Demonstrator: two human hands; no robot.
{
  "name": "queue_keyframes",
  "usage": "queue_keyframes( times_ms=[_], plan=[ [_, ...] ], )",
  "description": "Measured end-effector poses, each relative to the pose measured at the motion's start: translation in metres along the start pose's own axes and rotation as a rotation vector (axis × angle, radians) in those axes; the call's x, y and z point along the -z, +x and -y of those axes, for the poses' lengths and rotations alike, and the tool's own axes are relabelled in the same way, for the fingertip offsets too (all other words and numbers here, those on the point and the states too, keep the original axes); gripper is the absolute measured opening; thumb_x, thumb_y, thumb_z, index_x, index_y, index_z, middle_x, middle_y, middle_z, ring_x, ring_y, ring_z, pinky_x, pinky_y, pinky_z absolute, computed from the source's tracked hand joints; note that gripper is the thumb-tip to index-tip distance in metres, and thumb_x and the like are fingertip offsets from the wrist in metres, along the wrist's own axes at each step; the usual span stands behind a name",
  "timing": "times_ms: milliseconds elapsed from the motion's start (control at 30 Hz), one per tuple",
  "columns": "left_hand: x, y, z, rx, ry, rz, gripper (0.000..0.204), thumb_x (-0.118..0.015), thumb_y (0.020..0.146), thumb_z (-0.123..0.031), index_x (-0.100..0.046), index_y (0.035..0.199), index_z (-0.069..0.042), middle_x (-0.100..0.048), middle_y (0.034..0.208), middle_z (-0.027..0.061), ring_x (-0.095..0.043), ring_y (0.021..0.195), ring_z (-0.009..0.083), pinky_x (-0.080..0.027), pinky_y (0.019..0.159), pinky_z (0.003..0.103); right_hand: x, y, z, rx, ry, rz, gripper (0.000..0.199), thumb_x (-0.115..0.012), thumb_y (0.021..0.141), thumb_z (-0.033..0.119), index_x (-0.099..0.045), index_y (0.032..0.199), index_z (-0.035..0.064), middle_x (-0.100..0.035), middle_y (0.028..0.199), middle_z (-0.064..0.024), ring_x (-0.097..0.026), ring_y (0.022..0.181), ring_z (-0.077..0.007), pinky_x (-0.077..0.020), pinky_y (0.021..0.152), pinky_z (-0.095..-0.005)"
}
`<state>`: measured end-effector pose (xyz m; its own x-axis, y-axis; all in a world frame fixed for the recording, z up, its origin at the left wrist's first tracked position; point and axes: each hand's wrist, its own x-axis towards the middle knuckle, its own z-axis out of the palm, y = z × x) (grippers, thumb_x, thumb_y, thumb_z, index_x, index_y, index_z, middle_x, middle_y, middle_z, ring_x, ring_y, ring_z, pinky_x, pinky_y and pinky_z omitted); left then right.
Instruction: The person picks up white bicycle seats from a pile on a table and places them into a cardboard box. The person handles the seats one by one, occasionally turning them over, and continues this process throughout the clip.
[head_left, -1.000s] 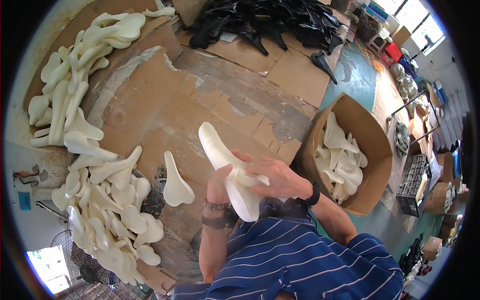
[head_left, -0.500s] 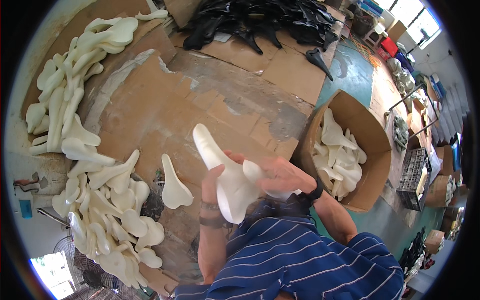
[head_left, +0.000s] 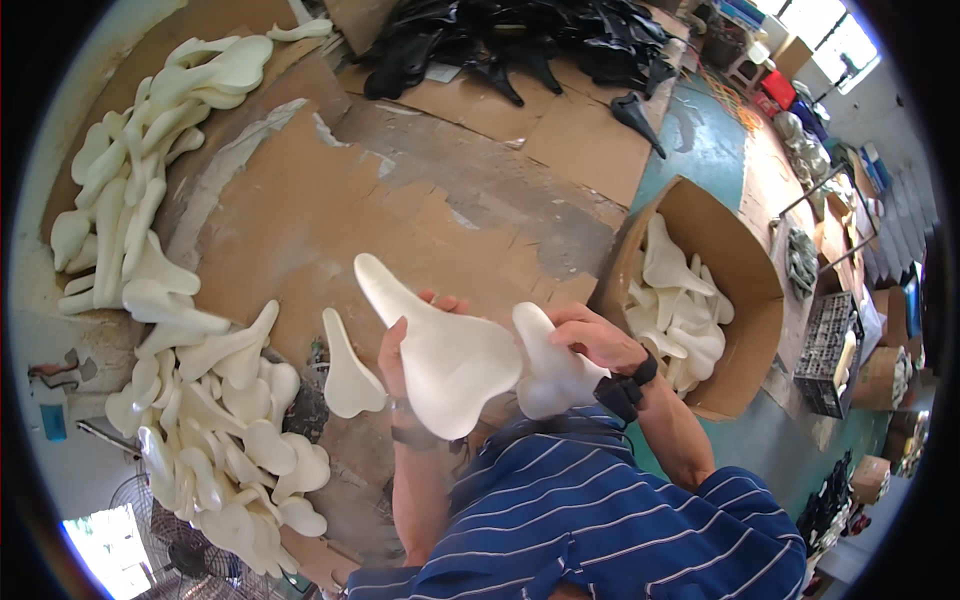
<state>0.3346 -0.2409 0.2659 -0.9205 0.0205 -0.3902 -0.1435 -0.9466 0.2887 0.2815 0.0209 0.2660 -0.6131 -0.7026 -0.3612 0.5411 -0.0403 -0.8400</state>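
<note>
My left hand (head_left: 394, 358) is closed round the edge of a cream-white bicycle saddle pad (head_left: 455, 365), thumb on the near side and fingertips showing behind it. The pad's narrow nose points up and left. In my right hand (head_left: 602, 340) is a second white saddle pad (head_left: 548, 372), held close beside the first one's wide end; its lower part is a little blurred. Left of my left hand, a single white saddle pad (head_left: 347, 375) lies on the cardboard-covered table (head_left: 330, 215). Farther left rests a heap of similar pads (head_left: 225, 430).
At the far left is another heap of white pads (head_left: 150, 150). Black saddle-shaped pieces (head_left: 500, 40) are piled at the far edge, one lying apart (head_left: 635, 120). To the right, a cardboard box (head_left: 745, 290) holds more white pads. A fan (head_left: 180, 545) stands at lower left.
The two pads have come apart. My left hand has moved slightly left with its pad, and my right hand has shifted right with the second pad, now more fully visible.
</note>
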Motion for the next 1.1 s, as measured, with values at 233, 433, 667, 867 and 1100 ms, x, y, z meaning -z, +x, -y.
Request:
queue_keyframes(
  times_ms=[233,433,667,867,1100],
  plan=[
    [0.013,0.023,0.011,0.159,0.057,0.180,0.069,-0.062,0.094,-0.044,-0.040,0.148,-0.007,-0.055,0.139,0.0214,-0.056,0.127,0.0412,-0.043,0.111,0.061,-0.009,0.006,0.006,-0.001,-0.117,0.032,0.048,-0.069,0.089,0.023,-0.067,0.127,-0.0056,-0.072,0.113,-0.0056,-0.063,0.101,-0.0127,-0.0490,0.089,-0.0264],
    [0.095,0.061,-0.015,-0.486,1.205,-0.295,0.060,-0.068,0.097,-0.036,-0.052,0.141,0.003,-0.058,0.138,0.0196,-0.052,0.132,0.0326,-0.039,0.113,0.044,0.072,-0.053,-0.041,0.214,0.110,-0.487,0.047,-0.059,0.083,0.015,-0.066,0.123,-0.0082,-0.072,0.116,-0.0134,-0.069,0.100,-0.0208,-0.0535,0.093,-0.0331],
    [0.294,-0.008,-0.138,-0.623,1.944,-1.212,0.073,-0.078,0.077,-0.024,-0.049,0.141,-0.004,-0.055,0.137,0.0244,-0.049,0.131,0.0427,-0.037,0.115,0.050,0.245,-0.218,-0.176,0.460,0.479,-1.187,0.044,-0.060,0.093,0.035,-0.063,0.125,0.0058,-0.070,0.112,-0.0122,-0.066,0.110,-0.0263,-0.0554,0.093,-0.0441],
    [0.340,-0.047,-0.149,-0.164,1.701,-1.033,0.060,-0.084,0.073,-0.033,-0.067,0.121,-0.001,-0.070,0.119,0.0208,-0.065,0.110,0.0383,-0.051,0.099,0.046,0.295,-0.207,-0.285,-0.325,-0.543,-1.721,0.050,-0.065,0.088,0.027,-0.062,0.120,-0.0120,-0.070,0.112,-0.0222,-0.066,0.104,-0.0345,-0.0537,0.084,-0.0448],
    [0.228,-0.034,-0.097,-0.485,1.671,-0.658,0.048,-0.085,0.080,-0.029,-0.070,0.115,0.000,-0.074,0.108,0.0141,-0.071,0.096,0.0237,-0.055,0.087,0.037,0.069,0.009,-0.105,-0.062,-0.634,-0.617,0.044,-0.063,0.099,0.030,-0.067,0.125,-0.0054,-0.074,0.108,-0.0096,-0.066,0.097,-0.0151,-0.0527,0.087,-0.0308]
  ],
)
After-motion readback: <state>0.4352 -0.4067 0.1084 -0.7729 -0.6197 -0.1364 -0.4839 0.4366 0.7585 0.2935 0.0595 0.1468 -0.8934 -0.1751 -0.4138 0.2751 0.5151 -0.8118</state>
